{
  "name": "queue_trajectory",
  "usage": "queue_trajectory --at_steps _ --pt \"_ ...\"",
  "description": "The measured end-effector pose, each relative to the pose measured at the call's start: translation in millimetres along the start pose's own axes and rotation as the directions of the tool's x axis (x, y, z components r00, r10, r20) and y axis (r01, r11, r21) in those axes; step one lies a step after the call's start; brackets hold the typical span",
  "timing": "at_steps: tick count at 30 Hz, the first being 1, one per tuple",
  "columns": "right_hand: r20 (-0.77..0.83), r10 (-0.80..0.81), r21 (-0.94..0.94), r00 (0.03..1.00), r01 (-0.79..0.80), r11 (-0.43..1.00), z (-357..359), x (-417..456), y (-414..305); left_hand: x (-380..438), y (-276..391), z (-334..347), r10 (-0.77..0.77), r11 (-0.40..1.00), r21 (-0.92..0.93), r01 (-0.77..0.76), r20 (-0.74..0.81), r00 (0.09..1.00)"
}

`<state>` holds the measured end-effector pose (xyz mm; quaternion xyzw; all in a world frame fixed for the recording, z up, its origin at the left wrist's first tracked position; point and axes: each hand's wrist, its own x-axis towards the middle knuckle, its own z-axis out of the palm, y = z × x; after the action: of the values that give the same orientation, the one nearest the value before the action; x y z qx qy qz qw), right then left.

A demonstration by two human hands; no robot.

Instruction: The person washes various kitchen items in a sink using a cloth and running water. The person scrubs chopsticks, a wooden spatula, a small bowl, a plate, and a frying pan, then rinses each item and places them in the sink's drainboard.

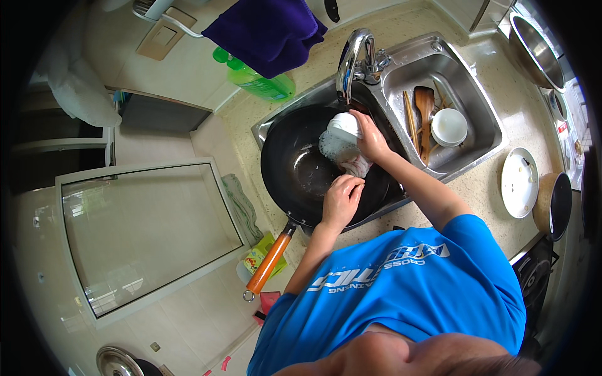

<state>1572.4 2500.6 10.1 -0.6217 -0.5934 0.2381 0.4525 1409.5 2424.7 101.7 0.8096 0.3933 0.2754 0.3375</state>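
A large black wok (301, 174) with a wooden handle rests over the left sink basin, under the chrome faucet (350, 61). Above it my right hand (371, 138) grips a white bowl (344, 126), tilted, with soap suds below its edge. A wet, pale cloth (356, 167) with reddish marks lies between the bowl and my left hand (342, 202). The bent fingers of my left hand are at the cloth's lower end; whether they pinch it cannot be made out. Both hands look wet.
The right basin (484, 117) holds white bowls (449, 127), a wooden spatula (424, 101) and chopsticks (411, 122). A soiled white plate (519, 183) and a pot (552, 207) stand at right. A green bottle (263, 84) and hanging purple cloth (268, 35) are behind the wok, whose handle (270, 263) juts out.
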Motion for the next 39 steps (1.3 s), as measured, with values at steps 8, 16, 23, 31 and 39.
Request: queue_trajectory --at_steps 8,16,23,31,39 --pt "0.263 0.352 -0.275 0.898 -0.28 0.92 37.2 -25.3 28.7 7.8 -16.7 -2.7 -0.162 0.987 0.019 0.161 0.097 0.982" --pt "0.786 0.476 0.312 0.395 -0.918 0.247 0.2 -33.7 0.8 55.1 -46.5 31.6 -0.031 0.974 0.226 0.001 0.131 0.991" --pt "0.173 0.416 0.416 0.893 -0.449 0.791 -4.9 -42.7 -12.6 64.5 -19.6 28.6 -0.472 0.778 0.562 0.282 0.226 0.852" --pt "0.001 -0.378 -0.154 0.926 0.374 0.915 -75.1 -33.0 -56.8 19.3 -28.3 27.6 -0.397 0.916 0.206 0.343 0.355 0.847" --pt "-0.552 -0.043 -0.323 0.833 -0.167 0.931 -174.8 -31.5 37.6 7.7 -23.9 11.5 -0.151 0.983 0.129 0.132 0.156 0.976"
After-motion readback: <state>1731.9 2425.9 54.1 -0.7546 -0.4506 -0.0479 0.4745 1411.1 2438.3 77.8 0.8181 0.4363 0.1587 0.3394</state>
